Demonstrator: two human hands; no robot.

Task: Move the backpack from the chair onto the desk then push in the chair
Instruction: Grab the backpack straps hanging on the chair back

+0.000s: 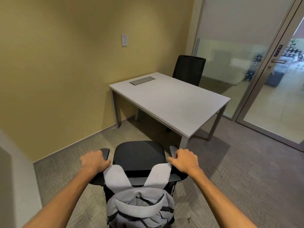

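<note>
Grey backpack [139, 206] hangs off the back of the black office chair [139, 155] at 6 o'clock, both straps looped over the top of the backrest, nothing lifted yet. Left hand [94, 161] at 8 o'clock, grip clenched on the left armrest next to the left strap; right hand [185, 161] at 4 o'clock, grip curled on the right armrest edge, thumb touching the right strap end. Can't tell whether either hand has strap fabric pinched or only the armrest. Worktop [171, 102] sits at 1 o'clock, well apart from the chair, bare except for a flush cable hatch [142, 80] near its far edge; second black chair [189, 69] behind it. Risks, my read: chair probably on castors, so pulling the straps could roll it instead of freeing the bag; straps may snag on the backrest corners or armrests; bag zip looks open, so contents could spill on the lift. Pushing the chair in with the bag on would break the order. No readable brand on the bag; small dark plate by the glass door handle [278, 61] at 2 o'clock too blurred to read
</note>
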